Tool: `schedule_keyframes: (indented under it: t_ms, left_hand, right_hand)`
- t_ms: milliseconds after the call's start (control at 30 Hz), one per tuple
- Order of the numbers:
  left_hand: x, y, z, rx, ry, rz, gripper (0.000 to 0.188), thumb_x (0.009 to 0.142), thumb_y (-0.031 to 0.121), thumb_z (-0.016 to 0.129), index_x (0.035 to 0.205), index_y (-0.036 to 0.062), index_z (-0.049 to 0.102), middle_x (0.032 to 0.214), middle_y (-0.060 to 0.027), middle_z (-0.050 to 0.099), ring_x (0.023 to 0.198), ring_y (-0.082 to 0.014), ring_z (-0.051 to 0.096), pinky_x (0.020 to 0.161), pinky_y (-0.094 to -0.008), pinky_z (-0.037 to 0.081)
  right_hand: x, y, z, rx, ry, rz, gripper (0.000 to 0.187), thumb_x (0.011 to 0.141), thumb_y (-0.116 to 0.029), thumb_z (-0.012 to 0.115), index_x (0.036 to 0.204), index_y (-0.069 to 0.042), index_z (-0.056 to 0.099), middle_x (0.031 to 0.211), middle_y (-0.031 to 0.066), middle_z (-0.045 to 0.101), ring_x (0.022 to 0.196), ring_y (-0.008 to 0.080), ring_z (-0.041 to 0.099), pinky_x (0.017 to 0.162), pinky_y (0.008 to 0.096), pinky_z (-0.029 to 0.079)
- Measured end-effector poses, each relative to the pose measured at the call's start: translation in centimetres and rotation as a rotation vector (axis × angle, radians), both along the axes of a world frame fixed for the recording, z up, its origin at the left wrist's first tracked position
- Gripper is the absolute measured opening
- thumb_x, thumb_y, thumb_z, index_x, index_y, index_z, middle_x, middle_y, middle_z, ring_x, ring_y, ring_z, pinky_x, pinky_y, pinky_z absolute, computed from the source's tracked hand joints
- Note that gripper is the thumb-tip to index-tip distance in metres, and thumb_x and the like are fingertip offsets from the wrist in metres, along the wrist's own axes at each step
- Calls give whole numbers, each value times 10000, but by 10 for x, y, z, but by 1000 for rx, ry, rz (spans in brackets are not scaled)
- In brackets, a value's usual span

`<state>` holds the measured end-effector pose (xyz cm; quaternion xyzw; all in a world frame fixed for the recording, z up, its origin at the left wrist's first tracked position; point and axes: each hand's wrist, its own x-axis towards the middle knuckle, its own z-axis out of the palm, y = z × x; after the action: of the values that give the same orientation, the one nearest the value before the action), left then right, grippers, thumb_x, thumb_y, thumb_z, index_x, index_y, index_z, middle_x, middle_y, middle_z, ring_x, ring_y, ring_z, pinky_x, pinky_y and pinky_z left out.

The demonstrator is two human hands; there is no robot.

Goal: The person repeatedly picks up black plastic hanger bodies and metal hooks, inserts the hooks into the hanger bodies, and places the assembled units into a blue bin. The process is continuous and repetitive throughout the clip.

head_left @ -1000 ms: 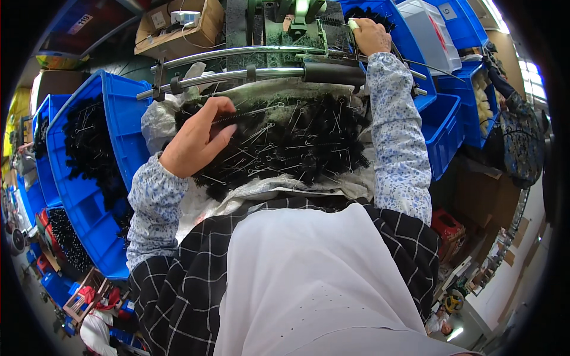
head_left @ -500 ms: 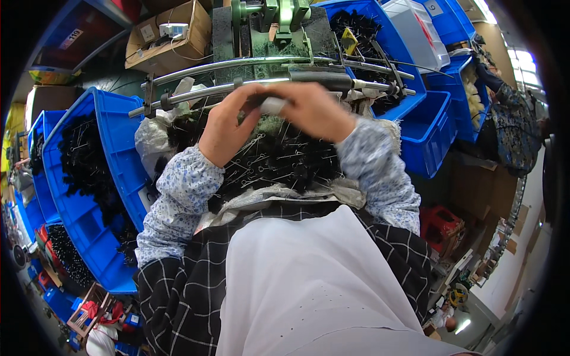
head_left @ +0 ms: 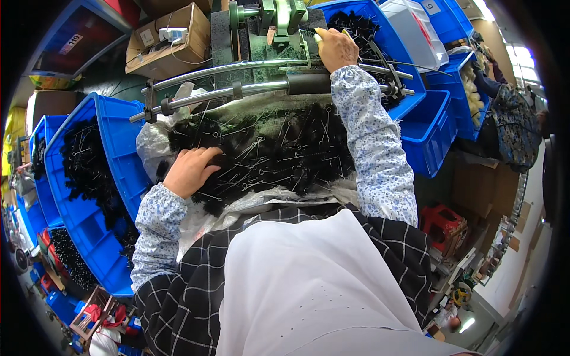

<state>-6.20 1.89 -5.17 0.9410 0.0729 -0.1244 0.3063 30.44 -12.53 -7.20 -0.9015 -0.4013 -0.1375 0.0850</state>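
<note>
A heap of black-bristled twisted-wire brushes (head_left: 267, 151) with looped wire ends lies before me on pale plastic sheeting. My left hand (head_left: 191, 172) is at the heap's left edge, thumb apart from the fingers, holding nothing I can see. Reaching far forward, my right hand (head_left: 339, 50) is closed beside the green machine (head_left: 282, 38). From its pinched fingertips, which have pale yellow covers, a small dark wire brush (head_left: 307, 32) points left toward the machine's centre. Two metal rods (head_left: 208, 94), one with a black sleeve, cross between the heap and the machine.
Blue bins (head_left: 122, 130) of black brushes stand at left; another blue bin (head_left: 409, 77) is at right beside a clear tub (head_left: 415, 35). A cardboard box (head_left: 172, 44) sits back left. Another person (head_left: 513, 127) is at far right.
My hands have parted from above the heap's far side. The left came back to the heap's left edge; the right went forward to the machine with a brush.
</note>
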Motion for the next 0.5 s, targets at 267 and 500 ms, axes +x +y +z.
schedule_keyframes:
  t_ms: [267,500]
  left_hand:
    - [12,2,23,-156,-119,94,289,789,153,628,1063,84,568,841,-64,598,791,-201,566,787,-329,391]
    - [30,-2,32,-199,-234,116,271,771,130,635,1031,71,587,843,-61,599,767,-194,562,768,-315,408]
  right_hand:
    - [-2,3,1,14,48,23,233,823,-234,556,1030,-185,651,836,58,633,816,260,607,774,373,474]
    - [23,7,-21,5,-13,112,253,808,-184,549,1037,-221,651,922,19,617,892,236,550,822,382,430]
